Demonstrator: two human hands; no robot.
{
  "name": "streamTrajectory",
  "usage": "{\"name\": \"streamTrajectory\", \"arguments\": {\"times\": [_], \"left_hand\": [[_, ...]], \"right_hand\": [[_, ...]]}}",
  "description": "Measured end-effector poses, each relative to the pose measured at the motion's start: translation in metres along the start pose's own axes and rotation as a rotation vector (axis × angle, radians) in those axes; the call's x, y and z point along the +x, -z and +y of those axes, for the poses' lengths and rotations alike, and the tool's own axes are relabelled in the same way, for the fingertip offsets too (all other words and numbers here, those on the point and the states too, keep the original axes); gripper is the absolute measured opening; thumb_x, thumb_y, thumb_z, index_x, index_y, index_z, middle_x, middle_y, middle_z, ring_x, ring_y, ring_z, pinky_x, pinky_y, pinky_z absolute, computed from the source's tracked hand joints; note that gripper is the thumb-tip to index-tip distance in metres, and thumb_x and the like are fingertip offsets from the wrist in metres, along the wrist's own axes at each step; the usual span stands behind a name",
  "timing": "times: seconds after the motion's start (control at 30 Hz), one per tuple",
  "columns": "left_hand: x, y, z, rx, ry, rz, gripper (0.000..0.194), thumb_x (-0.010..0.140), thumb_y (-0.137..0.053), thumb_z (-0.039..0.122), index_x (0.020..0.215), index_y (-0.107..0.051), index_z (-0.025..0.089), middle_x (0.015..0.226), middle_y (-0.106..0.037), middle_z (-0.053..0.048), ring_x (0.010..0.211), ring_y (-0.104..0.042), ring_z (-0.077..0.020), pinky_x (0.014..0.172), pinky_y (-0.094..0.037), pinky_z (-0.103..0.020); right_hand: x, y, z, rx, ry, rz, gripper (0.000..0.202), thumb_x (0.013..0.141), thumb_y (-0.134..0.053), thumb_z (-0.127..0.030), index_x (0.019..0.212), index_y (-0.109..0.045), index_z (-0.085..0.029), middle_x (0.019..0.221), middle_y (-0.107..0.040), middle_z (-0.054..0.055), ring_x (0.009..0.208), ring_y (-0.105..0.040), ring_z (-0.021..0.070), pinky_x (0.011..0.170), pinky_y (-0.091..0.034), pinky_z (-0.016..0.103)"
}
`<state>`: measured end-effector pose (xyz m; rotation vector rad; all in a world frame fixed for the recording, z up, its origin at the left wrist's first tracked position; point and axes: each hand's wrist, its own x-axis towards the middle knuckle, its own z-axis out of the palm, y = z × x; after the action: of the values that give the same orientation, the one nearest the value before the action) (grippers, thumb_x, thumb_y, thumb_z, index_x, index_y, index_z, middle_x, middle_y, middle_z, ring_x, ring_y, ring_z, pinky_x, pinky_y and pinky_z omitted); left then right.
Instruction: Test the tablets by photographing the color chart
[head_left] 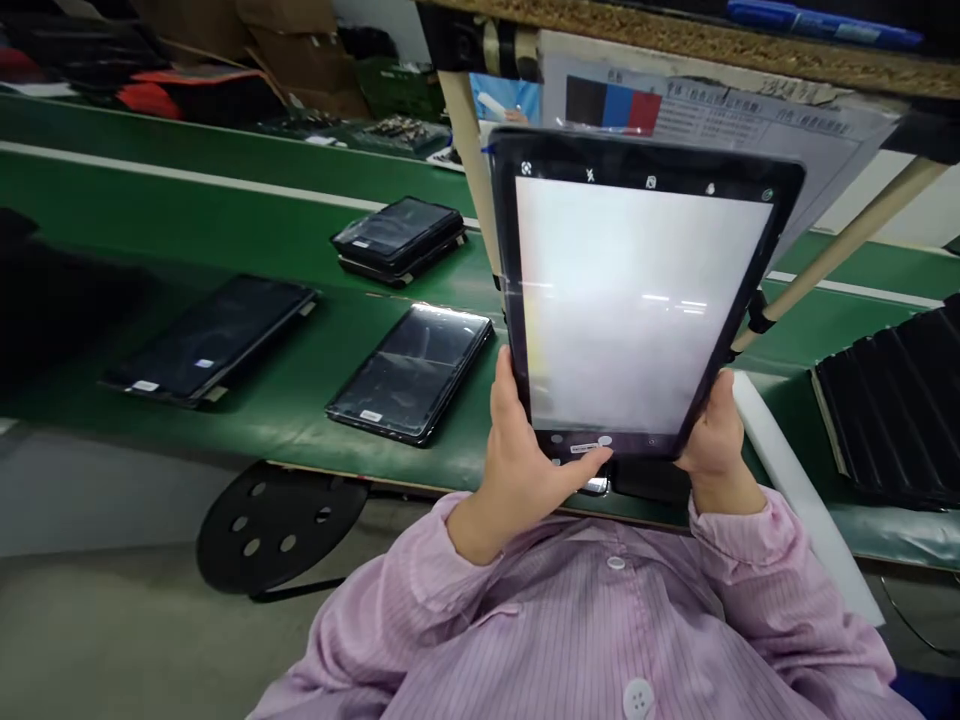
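Observation:
A black-framed tablet is held up in front of me, its screen lit nearly all white with small camera icons along the top and bottom edges. My left hand grips its lower left side, the thumb reaching over the bottom edge near a round on-screen button. At the lower right edge, my right hand is wrapped round the tablet, its fingers mostly hidden behind. Left of the held tablet, another tablet in clear film lies on the green bench.
Further left lies a dark tablet; behind it is a small tablet stack. A raised shelf on pale posts carries a printed sheet. Several black cases and a white foam strip are right. A black stool stands below.

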<state>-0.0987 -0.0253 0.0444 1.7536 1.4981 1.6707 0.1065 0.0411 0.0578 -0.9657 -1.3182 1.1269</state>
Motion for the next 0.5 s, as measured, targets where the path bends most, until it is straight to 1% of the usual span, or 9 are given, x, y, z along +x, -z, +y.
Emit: {"name": "streamTrajectory", "arguments": {"times": [0.1, 0.17, 0.27, 0.4, 0.5], "left_hand": [[-0.0005, 0.0002, -0.0013, 0.006, -0.001, 0.016, 0.136, 0.067, -0.097, 0.056, 0.172, -0.014, 0.027, 0.18, -0.015, -0.019, 0.166, -0.019, -0.0449, 0.134, -0.023, -0.06], [-0.0012, 0.0003, -0.0021, 0.02, -0.008, 0.02, 0.136, 0.067, -0.096, 0.057, 0.171, -0.014, 0.027, 0.18, -0.015, -0.019, 0.166, -0.018, -0.0457, 0.134, -0.022, -0.062], [-0.002, 0.0005, -0.0029, 0.048, -0.034, 0.006, 0.137, 0.067, -0.095, 0.061, 0.171, -0.013, 0.027, 0.18, -0.013, -0.02, 0.167, -0.014, -0.0469, 0.134, -0.02, -0.065], [-0.0018, 0.0005, -0.0027, 0.052, -0.025, 0.0, 0.135, 0.07, -0.093, 0.063, 0.171, -0.012, 0.027, 0.18, -0.011, -0.02, 0.168, -0.011, -0.0461, 0.134, -0.02, -0.065], [-0.0009, 0.0009, -0.0024, 0.032, -0.015, -0.019, 0.139, 0.066, -0.095, 0.065, 0.171, -0.013, 0.026, 0.18, -0.011, -0.02, 0.168, -0.007, -0.0465, 0.134, -0.022, -0.065]], "right_hand": [[0.0025, -0.0025, -0.0005, -0.029, 0.009, -0.027, 0.092, 0.089, -0.026, -0.096, 0.135, -0.072, -0.031, 0.127, -0.079, 0.004, 0.154, -0.051, 0.0311, 0.128, -0.047, 0.055], [0.0025, -0.0039, -0.0005, -0.015, 0.012, -0.027, 0.092, 0.088, -0.027, -0.096, 0.134, -0.073, -0.03, 0.129, -0.079, 0.004, 0.156, -0.048, 0.0312, 0.128, -0.046, 0.056], [0.0008, -0.0059, -0.0009, 0.03, 0.032, -0.021, 0.089, 0.09, -0.03, -0.093, 0.136, -0.072, -0.03, 0.135, -0.076, 0.004, 0.158, -0.045, 0.0309, 0.129, -0.045, 0.057], [-0.0019, -0.0072, 0.0003, 0.051, 0.031, -0.043, 0.09, 0.092, -0.026, -0.092, 0.14, -0.07, -0.029, 0.141, -0.073, 0.004, 0.158, -0.045, 0.0305, 0.129, -0.045, 0.056], [-0.002, -0.0072, 0.0025, 0.063, 0.032, -0.025, 0.09, 0.091, -0.028, -0.093, 0.141, -0.069, -0.03, 0.144, -0.071, 0.004, 0.158, -0.045, 0.0312, 0.129, -0.046, 0.055]]}}
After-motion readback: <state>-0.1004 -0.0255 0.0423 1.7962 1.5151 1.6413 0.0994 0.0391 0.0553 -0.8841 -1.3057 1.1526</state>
